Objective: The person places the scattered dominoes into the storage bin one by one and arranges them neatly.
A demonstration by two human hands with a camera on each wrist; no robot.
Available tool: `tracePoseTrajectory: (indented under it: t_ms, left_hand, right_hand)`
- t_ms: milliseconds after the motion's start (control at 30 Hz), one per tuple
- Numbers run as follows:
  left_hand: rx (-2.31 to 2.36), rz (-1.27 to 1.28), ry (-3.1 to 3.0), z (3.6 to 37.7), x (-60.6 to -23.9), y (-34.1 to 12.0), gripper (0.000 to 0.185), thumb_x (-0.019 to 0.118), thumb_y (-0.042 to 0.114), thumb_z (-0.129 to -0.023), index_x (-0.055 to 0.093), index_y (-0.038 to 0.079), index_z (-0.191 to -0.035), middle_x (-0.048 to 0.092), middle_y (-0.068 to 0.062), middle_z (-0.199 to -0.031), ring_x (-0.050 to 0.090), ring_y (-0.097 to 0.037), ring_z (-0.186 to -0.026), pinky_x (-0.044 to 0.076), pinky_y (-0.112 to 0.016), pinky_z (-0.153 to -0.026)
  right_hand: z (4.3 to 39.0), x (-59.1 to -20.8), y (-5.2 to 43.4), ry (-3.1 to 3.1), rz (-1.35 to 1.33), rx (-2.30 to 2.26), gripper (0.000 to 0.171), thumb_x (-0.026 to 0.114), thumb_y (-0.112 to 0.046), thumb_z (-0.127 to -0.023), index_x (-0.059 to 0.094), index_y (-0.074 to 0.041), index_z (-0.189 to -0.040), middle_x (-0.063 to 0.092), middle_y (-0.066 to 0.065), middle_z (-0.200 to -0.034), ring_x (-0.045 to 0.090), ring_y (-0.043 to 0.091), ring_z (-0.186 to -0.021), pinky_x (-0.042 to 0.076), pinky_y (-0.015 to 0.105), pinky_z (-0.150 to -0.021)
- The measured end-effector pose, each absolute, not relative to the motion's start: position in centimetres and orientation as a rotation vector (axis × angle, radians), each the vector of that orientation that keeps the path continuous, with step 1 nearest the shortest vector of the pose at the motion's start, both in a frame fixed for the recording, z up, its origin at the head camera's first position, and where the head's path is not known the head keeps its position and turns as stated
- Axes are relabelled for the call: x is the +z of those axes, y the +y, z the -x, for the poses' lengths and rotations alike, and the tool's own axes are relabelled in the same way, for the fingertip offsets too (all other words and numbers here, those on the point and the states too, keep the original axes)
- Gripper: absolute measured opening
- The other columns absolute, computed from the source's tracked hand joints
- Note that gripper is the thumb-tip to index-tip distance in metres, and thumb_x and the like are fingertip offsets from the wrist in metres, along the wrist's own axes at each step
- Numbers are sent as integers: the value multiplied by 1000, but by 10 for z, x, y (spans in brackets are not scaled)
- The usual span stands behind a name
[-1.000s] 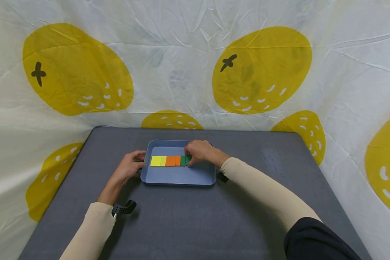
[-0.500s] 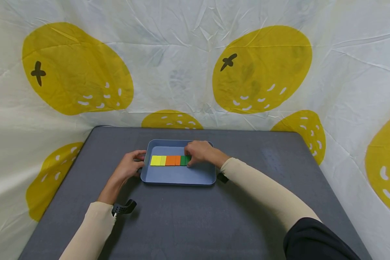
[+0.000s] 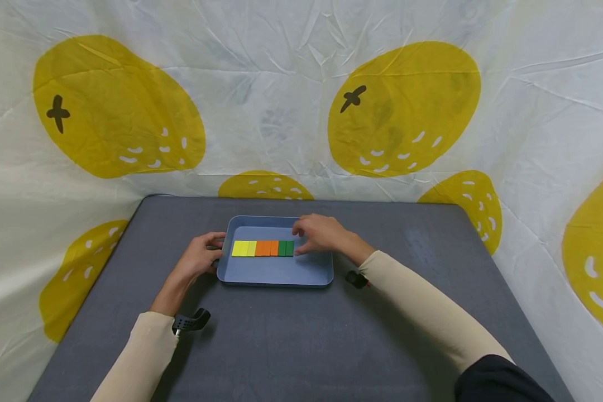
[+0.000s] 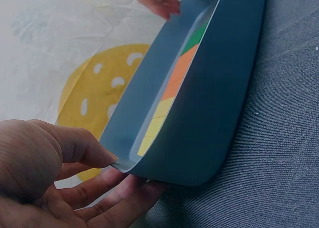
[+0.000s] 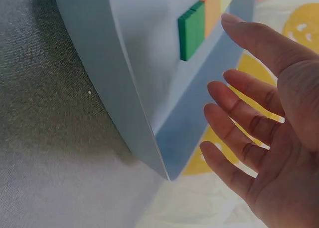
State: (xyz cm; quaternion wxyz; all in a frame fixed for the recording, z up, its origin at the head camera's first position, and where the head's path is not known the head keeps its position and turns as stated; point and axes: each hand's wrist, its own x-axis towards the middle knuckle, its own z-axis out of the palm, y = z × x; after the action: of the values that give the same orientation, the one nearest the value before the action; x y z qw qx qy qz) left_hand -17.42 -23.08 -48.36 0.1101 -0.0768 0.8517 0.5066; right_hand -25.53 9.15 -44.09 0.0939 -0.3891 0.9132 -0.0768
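L hand [image 3: 199,258] grips tray's left rim; R hand [image 3: 321,234] hovers open over tray's right end.

L hand: thumb inside the rim, fingers curled under the wall of the blue tray [image 3: 276,273], wrist resting on the grey table [image 3: 301,335]. R hand: fingers straight and spread, holding nothing, just past the green tiles [image 3: 286,248], not touching them. Head view shows the tray near the table's far edge, centre, w/ one row inside along its middle: yellow tiles [image 3: 243,248] at left, orange tiles [image 3: 266,248] in the middle, green at right, all edge to edge. L wrist view shows the pinch on the rim [image 4: 124,164]; R wrist view shows the gap between fingers [image 5: 249,123] and green tiles [image 5: 192,31].
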Motion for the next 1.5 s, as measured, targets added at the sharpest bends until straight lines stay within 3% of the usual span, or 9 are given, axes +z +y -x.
tracePoseTrajectory:
  t_ms: [433,867,1500]
  left_hand:
    - [1475,212,2515,175,-484,-231,54,53,1,-100,42,4,-153,48,-28,-140,55,-40,-116,61,-43,-72]
    - [1471,206,2517,174,-485,-231,54,52,1,-100,42,4,-153,48,-28,-140,56,-40,-116,61,-43,-72]
    - [1443,248,2531,174,-484,-228,54,53,1,-101,43,6,-153,48,-27,-141,55,-40,-116,61,-44,-75]
  right_hand:
    - [239,-424,129,2738,1135,-363,45,83,-32,-85,69,-17,-126,66,-1,-116,61,19,-109,54,43,-85]
    - [225,-426,168,2692,1153,-483,47,86,-22,-83,69,-11,-125,67,6,-119,65,28,-109,54,45,-88]
    - [204,-448,219,2734,1013,-516,54,87,-25,-80,68,-7,-127,68,8,-119,64,28,-110,53,51,-90]
